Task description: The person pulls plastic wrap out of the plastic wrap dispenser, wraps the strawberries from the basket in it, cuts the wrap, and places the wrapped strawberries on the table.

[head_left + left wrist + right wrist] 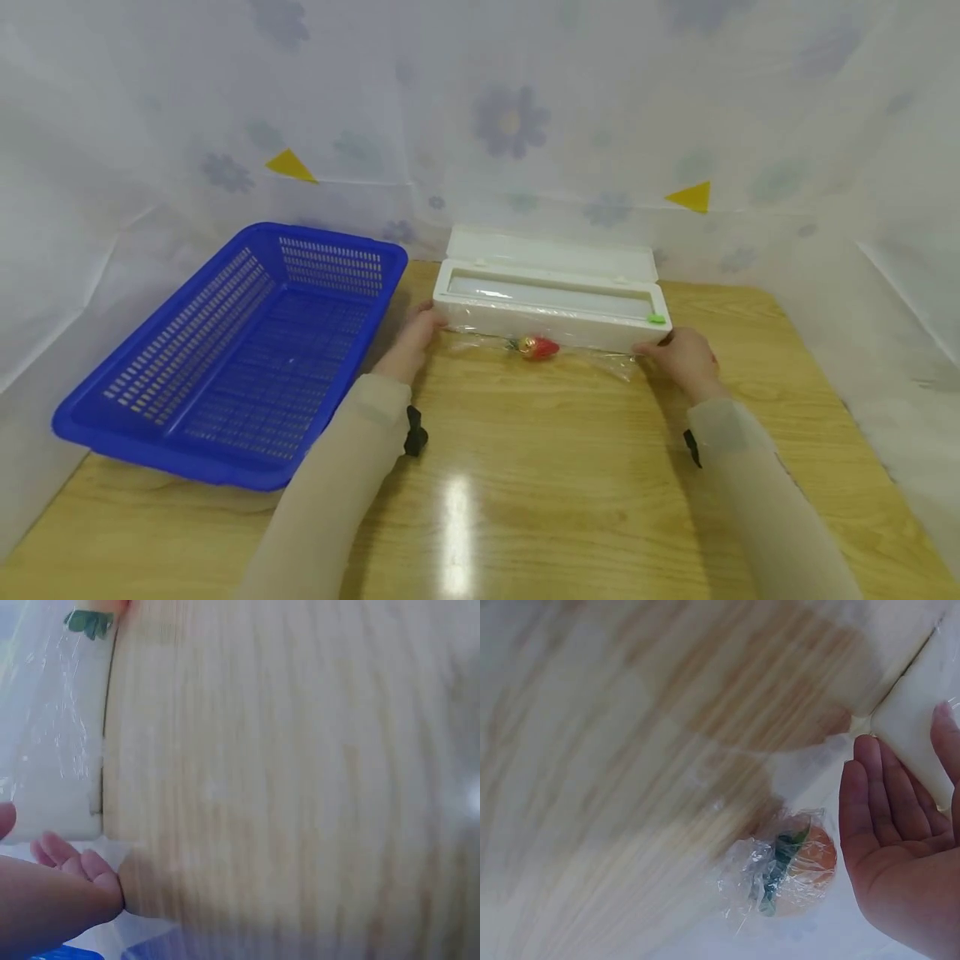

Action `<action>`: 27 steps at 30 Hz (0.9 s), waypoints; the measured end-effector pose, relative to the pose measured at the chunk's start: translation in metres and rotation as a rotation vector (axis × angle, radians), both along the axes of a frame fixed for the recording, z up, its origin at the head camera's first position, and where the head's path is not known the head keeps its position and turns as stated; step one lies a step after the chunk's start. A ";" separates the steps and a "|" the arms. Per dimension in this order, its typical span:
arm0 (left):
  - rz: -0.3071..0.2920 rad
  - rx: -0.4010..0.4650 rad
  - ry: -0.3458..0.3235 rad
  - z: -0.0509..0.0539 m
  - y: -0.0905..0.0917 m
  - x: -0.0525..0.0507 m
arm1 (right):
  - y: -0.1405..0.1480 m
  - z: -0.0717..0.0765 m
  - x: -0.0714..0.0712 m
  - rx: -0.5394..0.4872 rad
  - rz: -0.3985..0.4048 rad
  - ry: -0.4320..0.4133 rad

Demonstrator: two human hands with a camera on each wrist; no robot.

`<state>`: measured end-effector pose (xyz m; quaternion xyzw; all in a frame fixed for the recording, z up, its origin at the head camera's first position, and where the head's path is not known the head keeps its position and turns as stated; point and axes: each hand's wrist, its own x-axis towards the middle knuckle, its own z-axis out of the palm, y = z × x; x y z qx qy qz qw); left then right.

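Note:
A white cling film box [551, 323] stands at the back with its lid [551, 252] raised and a green slide cutter [656, 318] at its right end. Clear film hangs over its front, with a red strawberry-like piece [539, 347] lying against it. My left hand [417, 335] grips the box's left end, thumb in front and fingers at the end face. At the right front corner, my right hand [684, 357] holds the box between thumb and fingers. A film-wrapped orange-red fruit with green leaves [812, 859] lies beside the right hand, mostly hidden in the head view.
A large blue plastic basket [225, 392] stands on the left of the wooden table [555, 467]. White flower-patterned sheeting [525, 125] with two yellow triangles closes off the back and sides.

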<state>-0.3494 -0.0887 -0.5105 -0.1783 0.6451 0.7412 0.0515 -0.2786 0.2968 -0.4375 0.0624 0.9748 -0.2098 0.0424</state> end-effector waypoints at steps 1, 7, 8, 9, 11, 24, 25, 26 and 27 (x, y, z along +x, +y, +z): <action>0.058 0.006 0.015 -0.001 0.001 -0.002 | 0.001 0.001 0.000 0.004 -0.002 0.000; 0.400 -0.243 0.239 0.053 0.029 0.039 | 0.008 0.006 0.000 0.012 -0.001 0.001; 0.397 -0.315 0.297 0.058 0.036 0.043 | 0.009 0.007 0.000 0.014 -0.002 0.004; 0.367 -0.386 0.357 0.065 0.045 0.048 | 0.010 0.008 0.000 0.016 -0.002 0.007; 0.256 -0.519 0.462 0.076 0.064 0.054 | 0.010 0.010 0.001 0.018 -0.001 0.012; -0.495 -1.166 0.686 0.105 0.154 0.044 | 0.004 0.016 0.001 0.027 -0.010 0.001; -0.536 -1.188 0.695 0.105 0.159 0.043 | 0.003 0.015 0.001 0.024 -0.009 -0.004; -0.575 -1.211 0.697 0.106 0.165 0.042 | 0.001 0.013 0.001 0.021 -0.009 -0.009; -0.612 -1.241 0.704 0.107 0.170 0.042 | -0.001 0.012 0.001 0.018 -0.008 -0.014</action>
